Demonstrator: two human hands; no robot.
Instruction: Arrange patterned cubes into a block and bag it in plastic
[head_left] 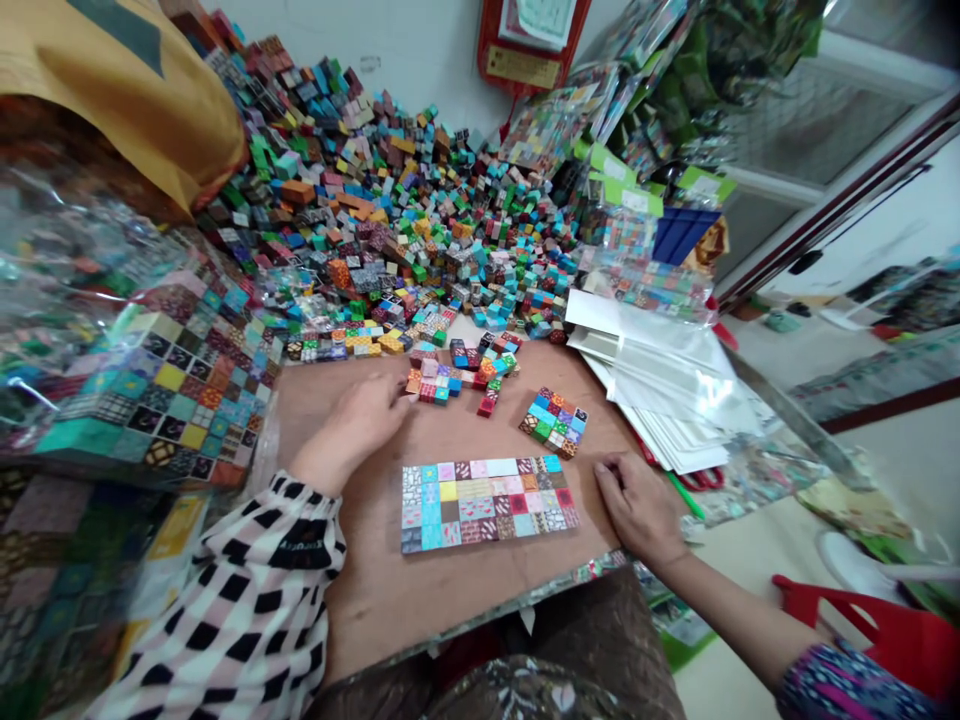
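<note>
My left hand (367,420), in a checkered sleeve, reaches to a cluster of small patterned cubes (433,385) on the brown board. Its thumb and fingers close at the cluster's left end. My right hand (641,505) rests loosely curled on the board's right side, with nothing visible in it. Between the hands lies a flat rectangular array of patterned cubes (487,505), packed in rows. Behind it sits a smaller squarish block of cubes (555,422). More loose cubes (489,365) lie scattered right of my left hand.
A large heap of loose cubes (420,220) rises against the wall. At left stands a plastic-wrapped stack of cubes (187,380) below a yellow bag (135,90). White sheets (660,370) lie at right, near a blue bin (684,235) and a red stool (862,630).
</note>
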